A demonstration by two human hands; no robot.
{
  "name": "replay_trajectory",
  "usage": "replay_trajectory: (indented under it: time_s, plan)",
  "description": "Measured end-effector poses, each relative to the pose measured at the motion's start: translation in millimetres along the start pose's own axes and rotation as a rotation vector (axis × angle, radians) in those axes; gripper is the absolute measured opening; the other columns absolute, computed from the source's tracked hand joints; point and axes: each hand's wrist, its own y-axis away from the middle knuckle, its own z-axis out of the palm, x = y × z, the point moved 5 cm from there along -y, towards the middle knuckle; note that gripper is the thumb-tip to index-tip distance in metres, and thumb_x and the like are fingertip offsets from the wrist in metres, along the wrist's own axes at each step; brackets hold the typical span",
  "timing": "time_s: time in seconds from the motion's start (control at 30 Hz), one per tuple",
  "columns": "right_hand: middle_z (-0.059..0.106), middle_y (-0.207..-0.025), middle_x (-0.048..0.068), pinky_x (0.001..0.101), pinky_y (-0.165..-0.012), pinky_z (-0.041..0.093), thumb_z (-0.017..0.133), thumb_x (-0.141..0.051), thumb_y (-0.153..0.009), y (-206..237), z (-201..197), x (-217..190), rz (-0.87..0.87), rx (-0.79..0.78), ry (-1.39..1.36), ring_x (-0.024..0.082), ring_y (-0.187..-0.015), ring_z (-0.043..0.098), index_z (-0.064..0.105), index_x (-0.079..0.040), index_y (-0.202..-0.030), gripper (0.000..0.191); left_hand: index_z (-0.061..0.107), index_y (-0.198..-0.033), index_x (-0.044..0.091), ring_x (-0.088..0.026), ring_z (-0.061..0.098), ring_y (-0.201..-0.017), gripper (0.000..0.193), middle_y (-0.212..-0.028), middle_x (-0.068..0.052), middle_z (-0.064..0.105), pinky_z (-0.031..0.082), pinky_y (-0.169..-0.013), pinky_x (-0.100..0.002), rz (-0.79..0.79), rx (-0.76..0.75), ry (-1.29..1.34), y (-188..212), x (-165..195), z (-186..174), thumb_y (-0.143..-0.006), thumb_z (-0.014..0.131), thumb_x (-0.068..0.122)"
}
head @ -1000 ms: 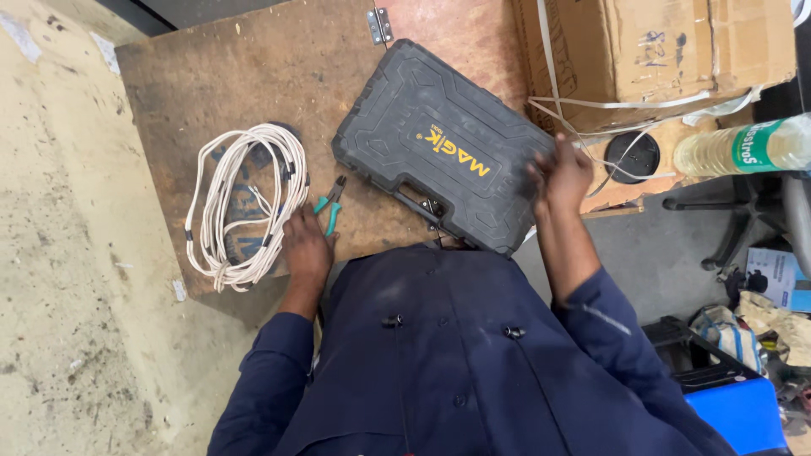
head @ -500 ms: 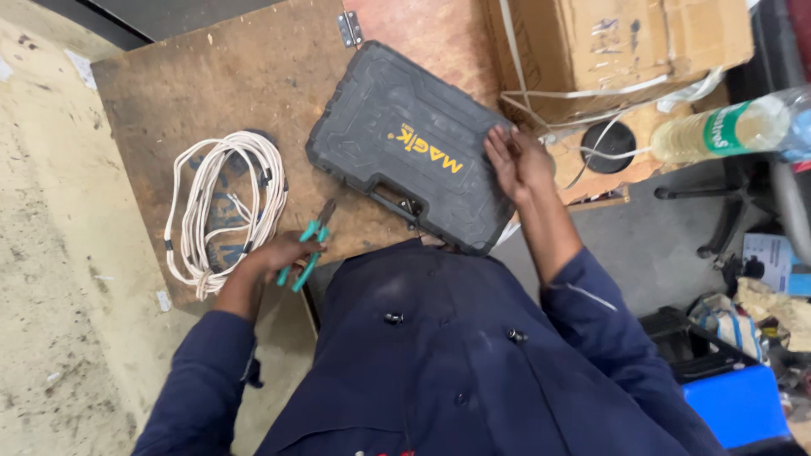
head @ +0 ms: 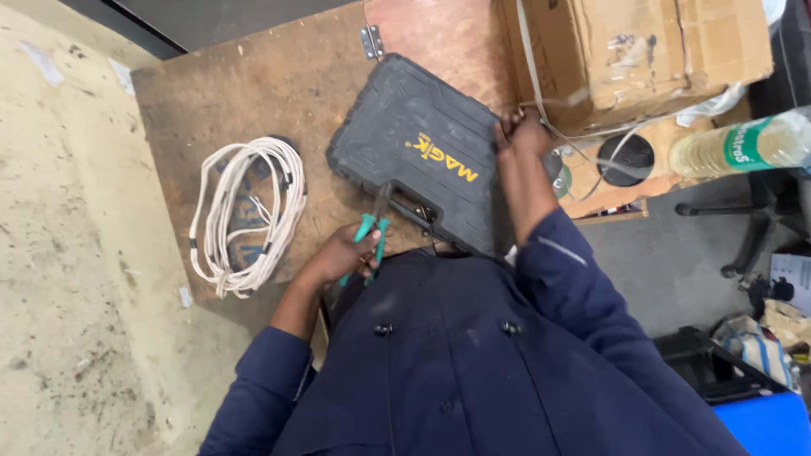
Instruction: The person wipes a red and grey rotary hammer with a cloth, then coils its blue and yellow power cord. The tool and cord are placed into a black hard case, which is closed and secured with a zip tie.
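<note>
Green-handled metal pliers (head: pixel 374 236) gripped in left hand (head: pixel 342 256), fingers closed round the handles, at the near edge of the worn brown wooden desk (head: pixel 279 84), tips touching the black ribbed plastic tool case (head: pixel 422 152). Right hand (head: pixel 522 133) resting on the case's far right side, fingers curled over its edge. Coiled white cable (head: pixel 245 211) lying towards the desk's left edge. Brown cardboard box (head: pixel 634 51) at the far right corner.

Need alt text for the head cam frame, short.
Seen from above, a person's left hand grips green-handled pliers at the edge of a closed black tool case; the right hand rests on its far side. Coiled white cable lies left.
</note>
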Motion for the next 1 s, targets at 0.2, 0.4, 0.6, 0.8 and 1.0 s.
replay_trajectory:
  time_s: [0.2,0.4,0.6,0.8,1.0]
  plan:
    - [0.053,-0.066,0.002,0.0319,-0.047,0.054,0.063,-0.015,-0.097,58,-19,-18,-0.207,-0.083,0.27,0.015,-0.054,0.058,0.054,-0.009,-0.086,0.015,0.063,-0.123,0.008,-0.032,0.069,-0.085,0.029,-0.1,-0.019,0.073,0.055,-0.069,-0.042,0.172,0.179,-0.771,-34,47,11,-0.097,0.061,0.022]
    - [0.062,-0.082,0.005,0.0301,-0.054,0.058,0.069,-0.012,-0.107,84,-27,-36,-0.418,-0.213,0.505,0.013,-0.067,0.062,0.061,0.002,-0.1,0.017,0.061,-0.129,0.006,-0.036,0.065,-0.114,0.034,-0.129,-0.015,0.061,0.057,-0.085,-0.047,0.606,0.549,-1.461,-89,154,75,-0.096,0.056,0.012]
    - [0.069,-0.108,0.01,0.0346,-0.066,0.066,0.058,-0.005,-0.103,84,-35,-37,-0.425,-0.206,0.337,0.019,-0.08,0.071,0.06,-0.001,-0.105,0.005,0.052,-0.148,0.009,-0.038,0.049,-0.13,0.053,-0.15,-0.017,0.045,0.049,-0.094,-0.06,1.047,0.636,-1.939,-143,230,131,-0.096,0.054,0.021]
    - [0.065,-0.11,0.016,0.0421,-0.077,0.064,0.059,-0.002,-0.102,74,-41,-47,-0.383,-0.171,0.116,0.025,-0.086,0.072,0.053,-0.003,-0.101,0.006,0.054,-0.144,0.008,-0.039,0.05,-0.128,0.05,-0.151,-0.018,0.046,0.046,-0.096,-0.06,1.155,0.518,-2.124,-163,233,174,-0.098,0.054,0.025]
    - [0.068,-0.117,0.018,0.0415,-0.083,0.067,0.059,-0.003,-0.102,76,-46,-53,-0.359,-0.234,0.068,0.024,-0.088,0.073,0.055,0.0,-0.101,0.005,0.06,-0.142,0.009,-0.032,0.053,-0.124,0.042,-0.15,-0.017,0.05,0.044,-0.092,-0.048,1.116,0.456,-2.18,-170,234,179,-0.102,0.054,0.023]
